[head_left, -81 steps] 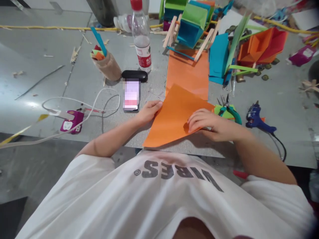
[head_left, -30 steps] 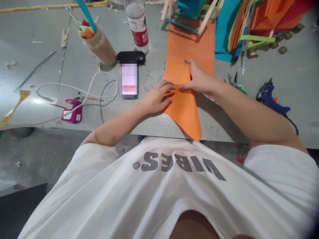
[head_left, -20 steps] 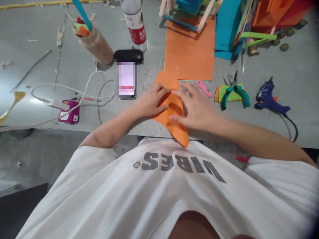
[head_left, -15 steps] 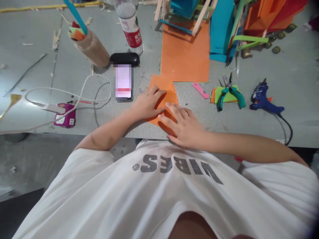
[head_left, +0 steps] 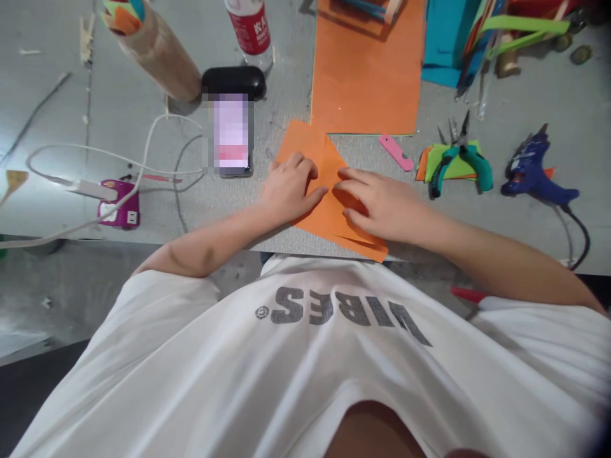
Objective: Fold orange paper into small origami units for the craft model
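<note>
A folded sheet of orange paper (head_left: 321,213) lies at the table's front edge, one corner jutting over it on the right. On its left part rests my left hand (head_left: 289,189), fingers a little bent and the thumb stretched toward the middle. My right hand (head_left: 382,200) lies over the right side with its fingers apart, their tips touching the paper. A crease or layer edge runs down between the hands. Neither hand grips anything. Just beyond the paper is a larger orange sheet (head_left: 365,76), and a pink folding cutter (head_left: 396,152) lies to the right.
Pliers (head_left: 461,156) rest on small coloured papers, with a blue glue gun (head_left: 539,168) farther right. On the left are a phone (head_left: 233,130), a black case (head_left: 233,83), a bottle (head_left: 249,28), a cardboard tube (head_left: 162,60) and a purple plug adapter (head_left: 125,207) with a white cable.
My right hand has moved up and right from the table edge, and the paper's lower right corner now shows. The left hand stays on the paper. The whole view has shifted slightly.
</note>
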Action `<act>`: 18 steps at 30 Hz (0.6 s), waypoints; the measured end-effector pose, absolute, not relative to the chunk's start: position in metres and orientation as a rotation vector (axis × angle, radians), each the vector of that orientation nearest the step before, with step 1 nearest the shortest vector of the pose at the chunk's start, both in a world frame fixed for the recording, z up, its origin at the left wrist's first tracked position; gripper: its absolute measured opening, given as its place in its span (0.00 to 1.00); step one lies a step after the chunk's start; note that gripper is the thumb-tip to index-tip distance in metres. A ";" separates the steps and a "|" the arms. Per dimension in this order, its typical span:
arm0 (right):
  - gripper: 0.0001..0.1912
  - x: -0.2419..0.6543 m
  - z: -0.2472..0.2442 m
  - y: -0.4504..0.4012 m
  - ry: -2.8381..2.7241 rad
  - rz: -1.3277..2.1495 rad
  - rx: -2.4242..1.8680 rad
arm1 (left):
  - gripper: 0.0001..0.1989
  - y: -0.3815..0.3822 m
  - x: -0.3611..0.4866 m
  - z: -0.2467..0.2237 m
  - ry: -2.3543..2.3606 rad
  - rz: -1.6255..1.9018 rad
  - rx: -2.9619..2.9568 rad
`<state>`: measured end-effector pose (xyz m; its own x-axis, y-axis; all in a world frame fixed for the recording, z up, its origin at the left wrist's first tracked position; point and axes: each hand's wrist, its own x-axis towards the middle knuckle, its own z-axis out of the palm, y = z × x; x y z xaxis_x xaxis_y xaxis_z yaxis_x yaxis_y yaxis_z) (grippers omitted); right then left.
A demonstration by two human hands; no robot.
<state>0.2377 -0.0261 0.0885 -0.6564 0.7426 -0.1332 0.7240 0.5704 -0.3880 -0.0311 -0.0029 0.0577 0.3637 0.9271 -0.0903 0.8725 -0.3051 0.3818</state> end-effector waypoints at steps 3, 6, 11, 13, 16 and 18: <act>0.31 0.242 0.077 -0.022 -2.644 0.641 -1.254 | 0.18 -0.010 -0.029 0.059 1.609 0.162 2.269; 0.34 0.249 0.071 -0.014 -2.616 0.702 -1.157 | 0.25 -0.017 -0.031 0.055 1.616 0.151 2.273; 0.39 0.266 0.071 0.006 -2.502 0.936 -1.121 | 0.30 -0.016 -0.036 0.034 1.607 0.219 2.337; 0.39 0.273 0.071 0.013 -2.468 0.980 -1.137 | 0.30 -0.012 -0.037 0.026 1.564 0.270 2.388; 0.40 0.280 0.067 0.020 -2.461 0.982 -1.132 | 0.27 -0.004 -0.039 0.021 1.390 0.401 2.528; 0.39 0.280 0.062 0.020 -2.429 0.976 -1.127 | 0.24 0.001 -0.039 0.021 1.224 0.457 2.621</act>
<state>0.2798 0.0196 0.0620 -0.6516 0.7583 -0.0201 0.5612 0.4641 -0.6853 -0.0387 0.0007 0.0215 0.6066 0.7725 0.1880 0.7065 -0.6322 0.3181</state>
